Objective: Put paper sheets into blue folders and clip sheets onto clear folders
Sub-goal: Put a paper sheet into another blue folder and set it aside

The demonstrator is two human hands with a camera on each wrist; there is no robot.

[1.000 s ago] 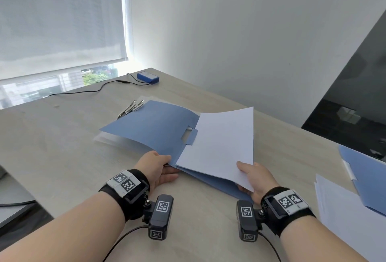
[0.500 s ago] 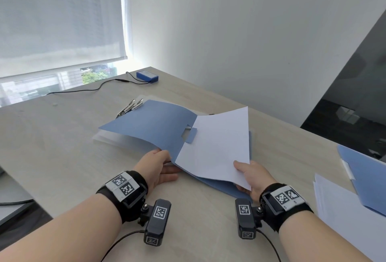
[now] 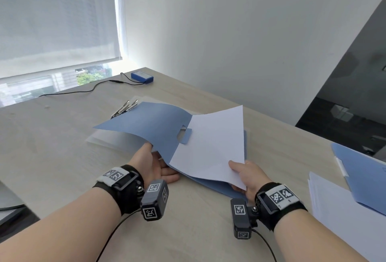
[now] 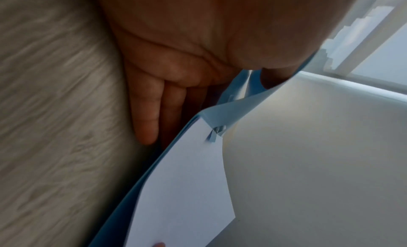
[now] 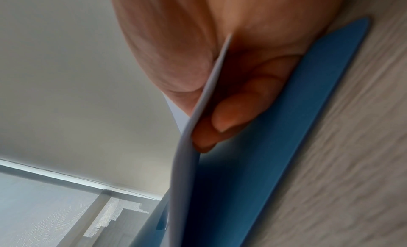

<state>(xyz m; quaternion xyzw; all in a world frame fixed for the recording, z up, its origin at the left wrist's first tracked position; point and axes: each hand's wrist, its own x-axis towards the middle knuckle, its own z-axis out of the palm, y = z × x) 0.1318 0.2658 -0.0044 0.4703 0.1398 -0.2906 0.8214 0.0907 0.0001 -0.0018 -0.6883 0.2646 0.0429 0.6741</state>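
A blue folder (image 3: 150, 123) lies open in the middle of the table (image 3: 62, 157), its cover raised. My left hand (image 3: 154, 163) is at the cover's near edge with the thumb propping the cover up. Its fingers (image 4: 145, 120) lie straight on the table beside the lower leaf. A white paper sheet (image 3: 213, 142) slants into the folder under the cover. My right hand (image 3: 244, 174) pinches its near right corner, thumb on top and fingers (image 5: 231, 111) beneath, just above the blue lower leaf (image 5: 264, 146). Clear folders (image 3: 104, 140) with metal clips (image 3: 125, 108) lie under the blue one.
A stack of white paper (image 3: 334, 209) lies at the right, with another blue folder (image 3: 363, 176) partly on it. A small blue box (image 3: 142, 76) with a black cable sits at the far edge by the window. A wall stands behind the table.
The cover stands higher than before, and the sheet has slid left, deeper under it. My right hand has moved a little left with the sheet.
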